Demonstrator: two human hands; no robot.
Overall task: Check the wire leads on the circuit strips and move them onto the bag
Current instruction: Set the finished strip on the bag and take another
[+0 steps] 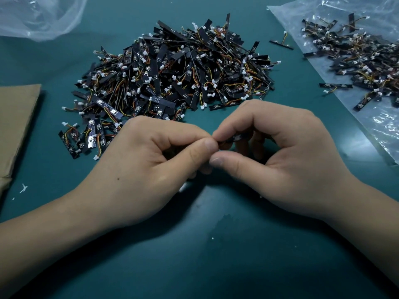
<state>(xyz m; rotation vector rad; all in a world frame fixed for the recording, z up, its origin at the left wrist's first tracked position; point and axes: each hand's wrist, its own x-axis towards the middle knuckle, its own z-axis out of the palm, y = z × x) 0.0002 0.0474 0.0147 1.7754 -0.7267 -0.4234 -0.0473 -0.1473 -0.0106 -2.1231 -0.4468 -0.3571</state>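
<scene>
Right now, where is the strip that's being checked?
In the head view it sits low and centre, pinched between the left hand and right hand: the circuit strip is mostly hidden by fingers, just in front of the big pile.

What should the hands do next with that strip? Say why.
Probably carry the strip right onto the bag. Both the left hand and the right hand pinch it over the mat, apart from the checked strips lying there.

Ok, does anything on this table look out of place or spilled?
One circuit strip lies alone on the green mat, between the main pile and the bag. Another strip straddles the bag's edge. Nothing looks damaged.
</scene>
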